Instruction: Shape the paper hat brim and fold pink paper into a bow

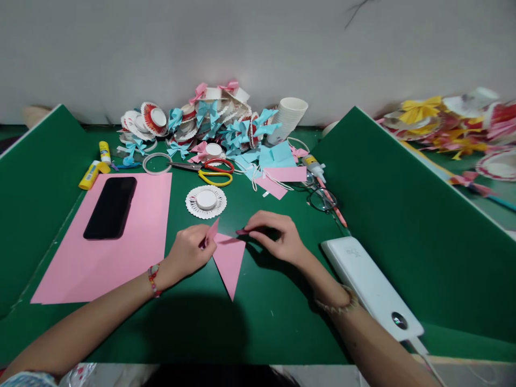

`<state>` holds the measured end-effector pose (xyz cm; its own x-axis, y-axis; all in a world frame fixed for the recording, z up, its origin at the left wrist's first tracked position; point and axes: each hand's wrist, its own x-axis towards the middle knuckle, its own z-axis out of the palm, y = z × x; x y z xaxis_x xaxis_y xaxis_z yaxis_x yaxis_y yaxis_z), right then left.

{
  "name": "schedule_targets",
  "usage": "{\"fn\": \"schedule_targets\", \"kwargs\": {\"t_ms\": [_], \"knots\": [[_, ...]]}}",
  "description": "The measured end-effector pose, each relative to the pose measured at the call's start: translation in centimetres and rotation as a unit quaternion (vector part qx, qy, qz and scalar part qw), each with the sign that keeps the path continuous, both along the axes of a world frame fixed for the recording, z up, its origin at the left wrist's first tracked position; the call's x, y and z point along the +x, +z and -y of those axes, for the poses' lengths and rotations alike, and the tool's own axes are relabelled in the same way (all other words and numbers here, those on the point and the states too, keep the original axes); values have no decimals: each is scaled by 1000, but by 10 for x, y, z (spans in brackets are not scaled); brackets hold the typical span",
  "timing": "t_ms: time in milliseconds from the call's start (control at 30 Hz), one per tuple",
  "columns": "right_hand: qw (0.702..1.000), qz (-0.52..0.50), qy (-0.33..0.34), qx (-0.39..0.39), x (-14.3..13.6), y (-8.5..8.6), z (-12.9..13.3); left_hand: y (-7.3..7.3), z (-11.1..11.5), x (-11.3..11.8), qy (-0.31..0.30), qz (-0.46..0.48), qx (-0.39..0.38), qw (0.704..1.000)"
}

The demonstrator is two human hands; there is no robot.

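A folded piece of pink paper (231,263) lies over the green tabletop between my hands, one point aimed toward me. My left hand (192,248) is closed on its left side, where a small flap stands up from the fingers. Just above the right corner, my right hand (278,235) is in a pinch, with a small dark pinkish sliver at its fingertips; what that is I cannot make out. Beyond the paper sits a white fringed paper disc (195,209) with a round white cap at its centre.
Pink sheets (141,269) lie left under a black phone (110,207). Scissors (213,172), a tape roll (144,164) and glue sticks (91,174) sit farther back, before piled bow decorations (207,114) and paper cups (287,118). Eyeglasses (322,208) and a white power bank (363,279) are right, beside a green divider (387,199).
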<state>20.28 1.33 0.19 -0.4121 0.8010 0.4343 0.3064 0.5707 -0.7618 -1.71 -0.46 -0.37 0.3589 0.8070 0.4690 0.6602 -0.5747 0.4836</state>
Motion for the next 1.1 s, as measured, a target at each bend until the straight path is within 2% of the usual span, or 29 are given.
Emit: {"fn": "schedule_targets", "kwargs": {"t_ms": [67,100,233,333,567,700,833,967,1100], "knots": [[997,53,53,24,0,1,2,1,1,0,-3,-1,0,1000],[994,89,59,39,-1,0,3,1,1,0,-3,-4,1,1000],[974,198,34,104,-4,-8,3,0,2,0,-8,-29,13,999],[965,225,18,135,-6,-14,3,-2,5,0,-32,-57,38,997],[960,235,16,154,-8,-17,2,-4,14,1,-77,-115,98,985],[964,223,11,142,-8,-18,1,-1,16,2,-81,-148,111,979],[974,202,10,105,-8,-18,0,1,21,6,-27,-207,130,969],[981,177,26,74,-5,-16,-2,-3,33,11,-1,-230,151,961],[985,169,16,36,-1,-13,-5,-9,42,16,-5,-227,126,966]]}}
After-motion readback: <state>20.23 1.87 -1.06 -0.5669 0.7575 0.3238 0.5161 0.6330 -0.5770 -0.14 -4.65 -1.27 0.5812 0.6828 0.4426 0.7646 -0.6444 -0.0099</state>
